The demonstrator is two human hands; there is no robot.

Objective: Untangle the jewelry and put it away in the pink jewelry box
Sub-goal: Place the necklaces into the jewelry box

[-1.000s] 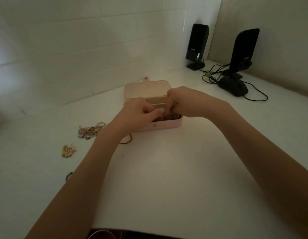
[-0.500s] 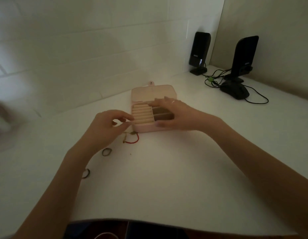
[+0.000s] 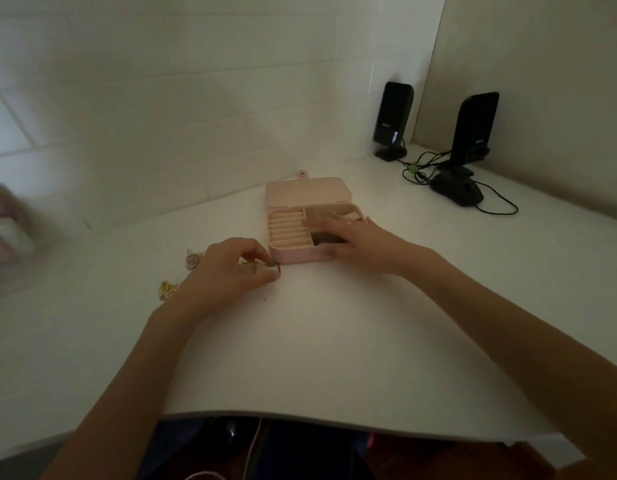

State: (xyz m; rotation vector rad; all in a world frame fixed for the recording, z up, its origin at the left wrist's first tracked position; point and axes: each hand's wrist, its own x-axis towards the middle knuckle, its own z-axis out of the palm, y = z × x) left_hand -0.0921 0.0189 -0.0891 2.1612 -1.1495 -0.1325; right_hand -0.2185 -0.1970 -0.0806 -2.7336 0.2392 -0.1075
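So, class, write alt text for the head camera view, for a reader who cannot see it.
A person's left hand pinches a small red-corded piece beside an open pink jewelry box on a white table, while the right hand rests flat over the box's right compartments. More jewelry lies left of the hand; two black speakers stand behind.

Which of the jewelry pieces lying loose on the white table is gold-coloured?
The small gold-coloured cluster, nearest the table's front edge, just left of the left wrist. The silvery ring tangle lies farther back, beside the left hand.
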